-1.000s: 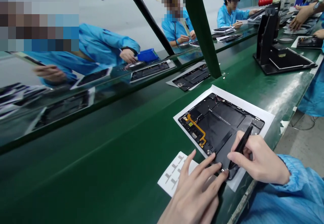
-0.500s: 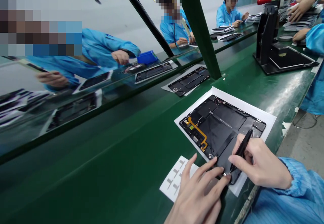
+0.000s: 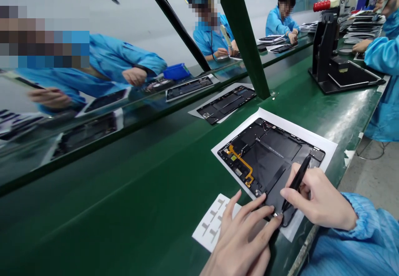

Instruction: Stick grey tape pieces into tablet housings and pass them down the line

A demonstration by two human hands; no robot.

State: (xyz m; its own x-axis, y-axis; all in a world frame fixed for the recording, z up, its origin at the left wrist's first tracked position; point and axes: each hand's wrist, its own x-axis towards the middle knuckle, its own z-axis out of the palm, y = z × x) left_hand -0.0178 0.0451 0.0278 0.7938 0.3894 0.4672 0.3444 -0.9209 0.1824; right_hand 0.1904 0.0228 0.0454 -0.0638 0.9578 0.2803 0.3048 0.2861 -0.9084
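Observation:
My right hand (image 3: 314, 195) pinches a pair of black tweezers (image 3: 298, 180), tips down at the near corner of an opened tablet (image 3: 271, 155). The tablet lies inside-up, showing black battery cells and an orange flex cable (image 3: 244, 163), on a white paper sheet (image 3: 329, 148). My left hand (image 3: 245, 234) rests with fingers spread on the tablet's near edge. Its index fingertip touches beside the tweezer tips, near a small shiny piece. Partly under my left hand is a white card (image 3: 204, 226) with several grey T-shaped stickers.
Another opened tablet (image 3: 227, 103) on paper lies beyond, near a slanting green post (image 3: 246, 39). A black press (image 3: 327, 55) with a red handle stands at the far right. Co-workers in blue sit across a raised ledge; another person's sleeve (image 3: 382, 55) is at right.
My hands and the tweezers keep nearly the same place on the tablet. The view has shifted slightly. At the far right, a co-worker's hand has moved up from the stacked sheets.

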